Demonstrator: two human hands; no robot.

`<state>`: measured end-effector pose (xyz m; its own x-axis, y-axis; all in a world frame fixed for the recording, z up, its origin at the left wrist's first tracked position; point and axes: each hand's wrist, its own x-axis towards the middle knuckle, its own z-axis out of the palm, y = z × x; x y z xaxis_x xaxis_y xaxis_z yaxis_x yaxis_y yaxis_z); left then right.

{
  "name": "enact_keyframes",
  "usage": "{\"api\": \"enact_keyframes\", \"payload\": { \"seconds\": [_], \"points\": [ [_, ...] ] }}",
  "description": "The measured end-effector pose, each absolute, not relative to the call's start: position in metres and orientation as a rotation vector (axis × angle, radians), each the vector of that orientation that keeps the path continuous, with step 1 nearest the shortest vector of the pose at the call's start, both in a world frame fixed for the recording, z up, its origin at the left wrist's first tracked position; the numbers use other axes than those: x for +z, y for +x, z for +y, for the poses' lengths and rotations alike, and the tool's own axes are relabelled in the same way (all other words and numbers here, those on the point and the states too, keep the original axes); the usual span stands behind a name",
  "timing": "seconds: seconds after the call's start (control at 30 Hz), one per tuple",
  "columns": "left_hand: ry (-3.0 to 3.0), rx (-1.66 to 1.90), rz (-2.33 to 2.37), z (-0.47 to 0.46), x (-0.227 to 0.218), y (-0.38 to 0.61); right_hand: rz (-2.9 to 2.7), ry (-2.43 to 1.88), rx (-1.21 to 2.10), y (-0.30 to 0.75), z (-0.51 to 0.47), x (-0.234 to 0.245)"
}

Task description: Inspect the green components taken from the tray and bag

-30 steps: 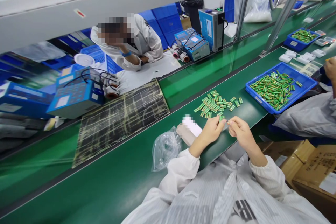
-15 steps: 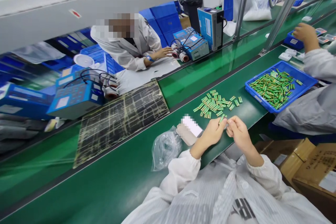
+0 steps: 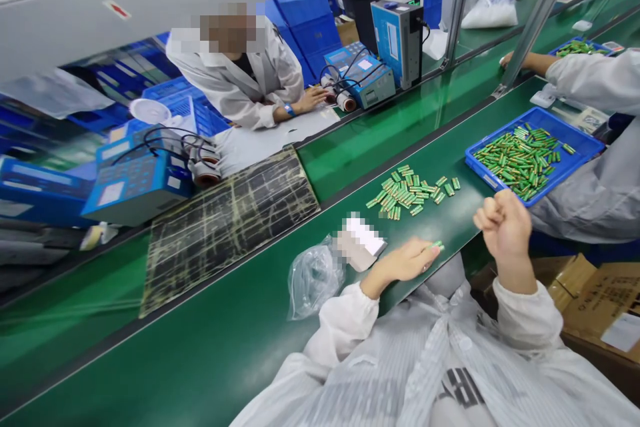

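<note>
A: While the two hands stand apart, what does the left hand [image 3: 413, 259] have?

B: One small green cylinder [image 3: 437, 245], pinched at the fingertips, near the front edge of the dark-green flat work surface [image 3: 225, 327].

A: Right hand [image 3: 506, 225]?

B: Raised, fingers curled inward, near the blue rectangular plastic tray [image 3: 586, 145]. Cannot tell whether it grips anything.

A: Loose pieces?

B: A scattered pile of small green cylinders with gold-coloured ends [image 3: 407, 192] on the surface, beyond the left hand. More lie heaped in the tray (one apart, toward its right side).

A: By the left wrist?

B: A pale flat-sided object [image 3: 357, 250], partly pixelated; beside it, a crumpled clear plastic bag [image 3: 315, 280].
</note>
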<state>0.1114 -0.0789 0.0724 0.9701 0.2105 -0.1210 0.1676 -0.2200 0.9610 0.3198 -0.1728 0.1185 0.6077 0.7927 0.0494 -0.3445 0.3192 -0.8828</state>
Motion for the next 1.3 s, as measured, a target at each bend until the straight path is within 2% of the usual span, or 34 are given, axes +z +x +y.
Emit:
{"api": "enact_keyframes", "payload": {
  "seconds": [0.13,0.23,0.43,0.9,1.13,1.3],
  "points": [
    [1.759,0.112,0.26,-0.069,0.078,0.114,-0.671,-1.036,1.11,0.285,-0.175,0.088],
    [1.814,0.14,0.242,-0.066,0.08,0.118,-0.726,-1.051,1.197,0.265,-0.175,0.076],
    [2.07,0.39,0.363,-0.069,0.084,0.117,-0.743,-1.14,1.026,0.26,-0.176,0.082],
    [2.358,0.476,0.379,-0.067,0.081,0.11,-0.803,-1.1,1.038,0.254,-0.175,0.071],
    [2.343,0.582,0.476,-0.074,0.071,0.115,-0.835,-1.304,0.86,0.254,-0.175,0.061],
    [2.106,0.803,0.621,-0.082,0.064,0.117,-0.888,-1.322,0.695,0.25,-0.176,0.056]
  ]
}}
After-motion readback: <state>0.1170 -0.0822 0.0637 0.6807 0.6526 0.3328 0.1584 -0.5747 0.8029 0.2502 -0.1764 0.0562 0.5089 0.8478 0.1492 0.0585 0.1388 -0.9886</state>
